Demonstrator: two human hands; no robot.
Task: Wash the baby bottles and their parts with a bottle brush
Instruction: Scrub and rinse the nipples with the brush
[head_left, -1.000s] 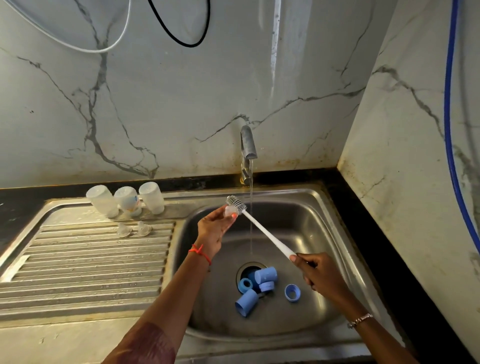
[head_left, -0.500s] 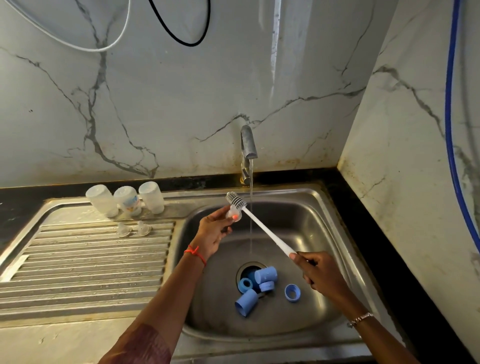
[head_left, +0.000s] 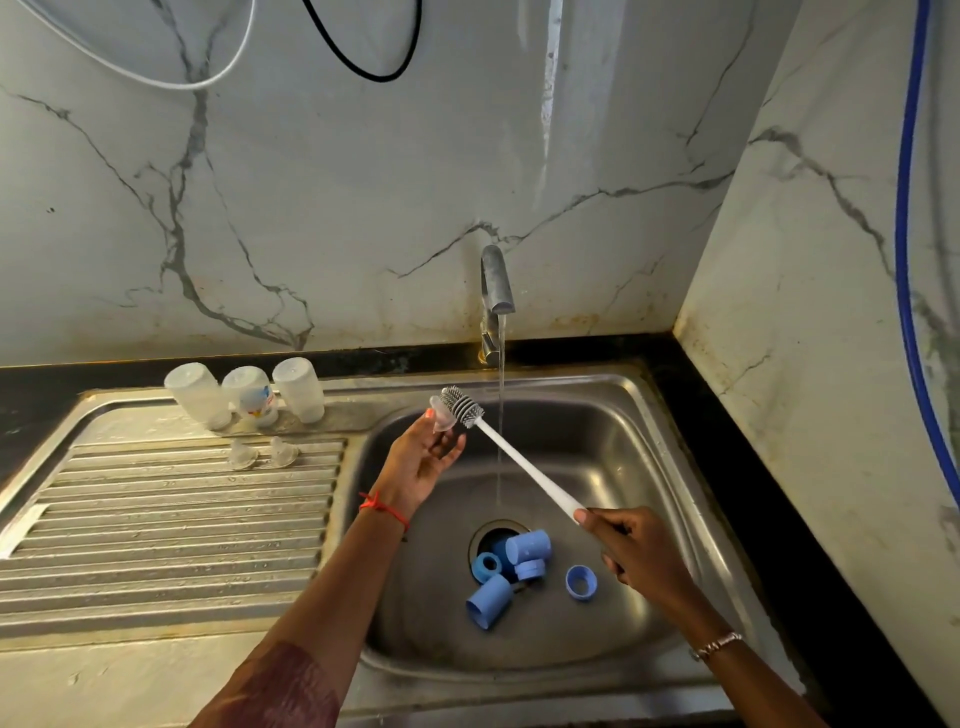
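Left hand (head_left: 423, 462) pinches a clear teat (head_left: 440, 417) in its fingers above the sink (head_left: 623, 441), its outline hard to read against the bottle brush (head_left: 511, 453) head. Right hand (head_left: 641, 558) clenches the handle, hiding its end. Blue caps (head_left: 527, 545) half cover the drain.

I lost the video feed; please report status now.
Left hand pinches clear nipple. Right hand grips bottle brush, head at nipple. Blue parts lie in sink, tap running.

Veined marble walls (head_left: 311, 208), black countertop (head_left: 769, 519), blue hose (head_left: 901, 218) at right.
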